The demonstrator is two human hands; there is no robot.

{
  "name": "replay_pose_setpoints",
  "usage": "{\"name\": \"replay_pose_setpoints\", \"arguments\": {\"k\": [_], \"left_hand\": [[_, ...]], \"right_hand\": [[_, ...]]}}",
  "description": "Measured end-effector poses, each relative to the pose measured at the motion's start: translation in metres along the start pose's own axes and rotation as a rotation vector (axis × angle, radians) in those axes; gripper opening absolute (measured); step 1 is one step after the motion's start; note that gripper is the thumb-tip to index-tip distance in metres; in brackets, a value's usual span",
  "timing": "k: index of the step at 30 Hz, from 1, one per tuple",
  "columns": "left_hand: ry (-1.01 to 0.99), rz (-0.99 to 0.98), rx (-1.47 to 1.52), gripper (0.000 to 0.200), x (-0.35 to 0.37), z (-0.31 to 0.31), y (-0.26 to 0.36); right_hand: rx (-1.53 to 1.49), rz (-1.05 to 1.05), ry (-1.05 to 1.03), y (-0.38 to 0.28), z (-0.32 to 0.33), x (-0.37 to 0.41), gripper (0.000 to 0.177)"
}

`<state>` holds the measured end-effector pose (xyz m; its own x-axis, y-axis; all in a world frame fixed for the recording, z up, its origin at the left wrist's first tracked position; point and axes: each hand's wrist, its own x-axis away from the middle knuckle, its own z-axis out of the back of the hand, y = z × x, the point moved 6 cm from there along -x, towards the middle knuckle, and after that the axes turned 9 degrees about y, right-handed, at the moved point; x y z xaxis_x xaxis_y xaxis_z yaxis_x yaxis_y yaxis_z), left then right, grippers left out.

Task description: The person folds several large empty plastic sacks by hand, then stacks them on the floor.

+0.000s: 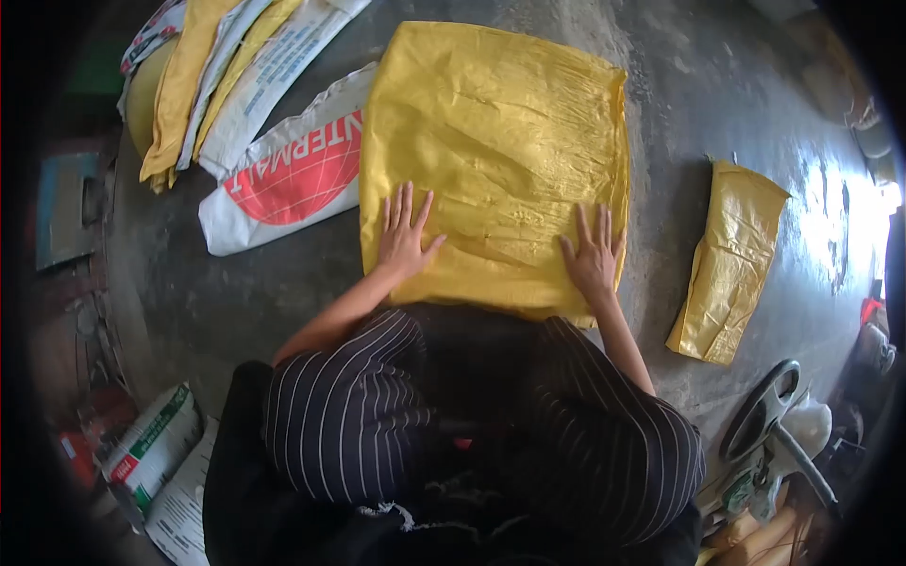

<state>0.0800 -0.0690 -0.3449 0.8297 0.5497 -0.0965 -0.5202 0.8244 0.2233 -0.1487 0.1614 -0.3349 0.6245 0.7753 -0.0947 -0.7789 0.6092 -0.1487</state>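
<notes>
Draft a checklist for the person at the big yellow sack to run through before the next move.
- Left hand flat on the big yellow sack: ok
- Right hand flat on it: ok
- Big yellow sack free of wrinkles: not ok
- White sack clear of it: not ok, partly covered
- Narrow yellow sack apart from it: ok
- Big yellow sack's underside smooth: cannot tell, hidden

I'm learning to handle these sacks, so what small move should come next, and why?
Probably slide the right hand outward over the yellow sack, pressing lightly. Both it and the left hand already lie flat on the sack with fingers spread, and fine wrinkles still run across the right side of its surface.
</notes>
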Motion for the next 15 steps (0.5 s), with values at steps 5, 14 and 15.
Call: {"name": "replay_pose_setpoints", "arguments": {"k": [5, 14, 15], "left_hand": [[0.073, -0.204, 0.112, 0.071, 0.013, 0.004, -0.007], [-0.259, -0.245, 0.045, 0.062, 0.085, 0.002, -0.044], [-0.25, -0.267, 0.054, 0.061, 0.083, 0.004, -0.044]], "right_hand": [[0.008, -0.062, -0.043, 0.018, -0.018, 0.009, 0.065], [0.004, -0.02, -0.075, 0.034, -0.014, 0.06, 0.065], [-0.046, -0.031, -0.087, 0.034, -0.011, 0.057, 0.063]]}}
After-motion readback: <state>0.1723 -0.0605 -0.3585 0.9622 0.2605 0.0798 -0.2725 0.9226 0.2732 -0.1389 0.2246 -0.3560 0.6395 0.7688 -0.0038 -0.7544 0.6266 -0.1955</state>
